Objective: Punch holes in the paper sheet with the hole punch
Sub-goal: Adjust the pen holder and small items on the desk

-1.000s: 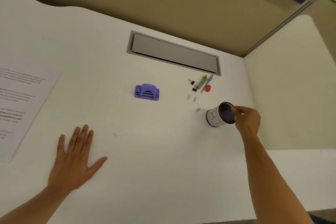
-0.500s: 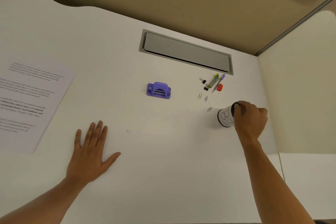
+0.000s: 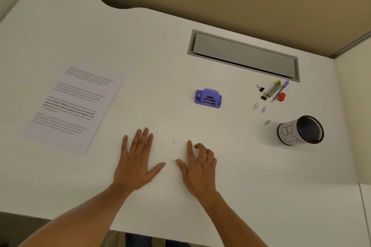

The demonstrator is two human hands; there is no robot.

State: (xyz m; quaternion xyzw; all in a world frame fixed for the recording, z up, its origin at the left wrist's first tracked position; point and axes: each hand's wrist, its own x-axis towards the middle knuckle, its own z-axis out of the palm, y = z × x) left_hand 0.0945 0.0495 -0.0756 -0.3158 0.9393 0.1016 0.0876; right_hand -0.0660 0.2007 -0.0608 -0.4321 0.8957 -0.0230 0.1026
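You are looking down at a white desk [image 3: 180,56] from above. Your left hand [image 3: 136,162] lies flat on the desk near its front edge, palm down, fingers straight and spread, holding nothing. Your right hand [image 3: 197,168] rests just beside it, thumbs pointing toward each other but apart; its index finger is stretched forward and the other fingers are loosely curled on the surface, holding nothing.

The paper sheet [image 3: 74,106] lies flat on the desk to the far left, turned at an angle, covered with printed paragraphs too blurred to read. It sits well apart from both hands.

The hole punch [image 3: 208,98], small and purple, stands upright near the middle of the desk, beyond your right hand and well to the right of the sheet. Neither hand touches it.

Behind the punch, a long grey cable hatch [image 3: 244,55] is set into the desk near the tan wall.

To the right lies a small scatter: two black binder clips [image 3: 260,88], a bundle of pens [image 3: 278,89], a small red object [image 3: 281,96] and three paper clips [image 3: 255,106]. Near them, a black mesh pen cup [image 3: 300,130] lies on its side, wrapped in a white label hand-marked "B7", its opening facing right.
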